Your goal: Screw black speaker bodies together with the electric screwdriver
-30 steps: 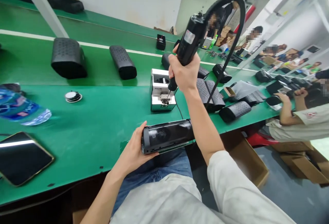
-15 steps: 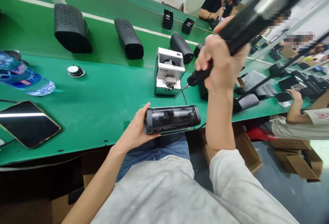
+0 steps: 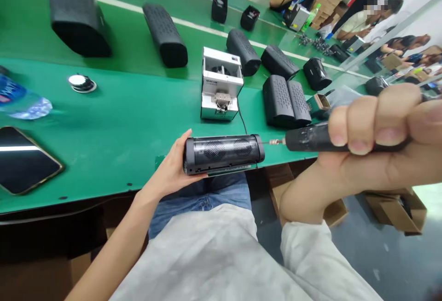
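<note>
My left hand (image 3: 172,163) is closed around the left end of a black speaker housing (image 3: 224,151), which lies lengthwise at the table's front edge with two round perforated patches facing up. In my right hand (image 3: 373,126) is a black electric screwdriver (image 3: 307,139), held level. Its thin bit points left at the housing's right end cap, and the tip is at or very close to it; contact cannot be made out. Behind the housing stands a white screw feeder (image 3: 223,84) with a metal fitting at its front.
Several black speaker shells (image 3: 165,36) stand along the back and right of the green table (image 3: 131,107). At the left lie a phone (image 3: 27,160), a water bottle (image 3: 24,98) and a small round white-topped part (image 3: 82,83). Cardboard boxes (image 3: 397,209) sit on the floor; other people work beyond.
My right hand has brought the screwdriver down from a raised, slanted position to level, its bit now at the housing's right end. My left hand still grips the housing.
</note>
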`<state>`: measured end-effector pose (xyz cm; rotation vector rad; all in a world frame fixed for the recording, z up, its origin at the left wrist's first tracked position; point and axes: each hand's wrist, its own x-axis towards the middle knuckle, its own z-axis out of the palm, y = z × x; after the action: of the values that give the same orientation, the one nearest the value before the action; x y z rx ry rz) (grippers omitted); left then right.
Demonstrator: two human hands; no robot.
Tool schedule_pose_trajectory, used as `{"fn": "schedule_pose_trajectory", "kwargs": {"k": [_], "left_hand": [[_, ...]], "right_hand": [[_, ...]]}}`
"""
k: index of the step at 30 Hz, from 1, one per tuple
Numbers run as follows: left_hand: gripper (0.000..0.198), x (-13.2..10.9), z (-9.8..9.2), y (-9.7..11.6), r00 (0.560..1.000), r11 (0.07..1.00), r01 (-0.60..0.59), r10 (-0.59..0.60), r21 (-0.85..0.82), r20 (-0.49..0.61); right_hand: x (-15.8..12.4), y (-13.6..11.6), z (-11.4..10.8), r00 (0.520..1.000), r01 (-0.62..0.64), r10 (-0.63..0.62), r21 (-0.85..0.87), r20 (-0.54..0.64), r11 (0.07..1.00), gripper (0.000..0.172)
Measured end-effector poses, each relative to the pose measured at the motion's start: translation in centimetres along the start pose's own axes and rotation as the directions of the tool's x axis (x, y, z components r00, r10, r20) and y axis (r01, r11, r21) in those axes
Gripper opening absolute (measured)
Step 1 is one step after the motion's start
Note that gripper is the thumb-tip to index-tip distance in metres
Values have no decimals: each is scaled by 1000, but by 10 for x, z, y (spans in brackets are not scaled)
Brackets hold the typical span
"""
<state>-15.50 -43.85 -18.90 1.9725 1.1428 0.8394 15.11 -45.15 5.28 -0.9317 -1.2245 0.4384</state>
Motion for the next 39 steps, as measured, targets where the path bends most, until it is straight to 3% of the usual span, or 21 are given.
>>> {"fn": "schedule_pose_trajectory", "kwargs": {"k": [7,9,12,14,18,21,26,30,34,39], "left_hand": [[129,-2,0,0,1000,999,-10,10,43,-6],[129,-3,0,2,1000,999,-12,13,47,-11],[127,-4,0,4,1000,999,-5,5,32,-2],[128,-4,0,4,1000,1000,0,0,22,7],[131,-3,-1,2,1000,1000,-11,11,13,10],[132,-3,-1,1,1000,1000,-16,16,11,13],[130,-4,0,2,1000,1000,-2,2,2,23],[132,-2,-1,4,1000,1000,-19,19,-6,15],[132,0,-2,6,999,999,-35,35,6,15],[132,-1,-1,5,1000,1000,-21,21,-9,15]], "right_hand": [[90,84,76,985,165,-161,82,-54,983,39],[100,93,89,960,259,-243,112,-137,959,31],[103,90,98,847,477,-401,164,-349,864,14],[103,84,101,826,526,-438,205,-356,826,13],[101,91,110,938,345,-339,244,-71,906,25],[99,111,123,957,277,-290,231,26,933,37],[98,133,140,978,199,-207,164,33,966,45],[96,138,140,986,165,-168,154,5,974,48],[94,129,133,983,184,-182,195,-28,964,43],[94,108,130,985,170,-169,99,-19,981,28]]}}
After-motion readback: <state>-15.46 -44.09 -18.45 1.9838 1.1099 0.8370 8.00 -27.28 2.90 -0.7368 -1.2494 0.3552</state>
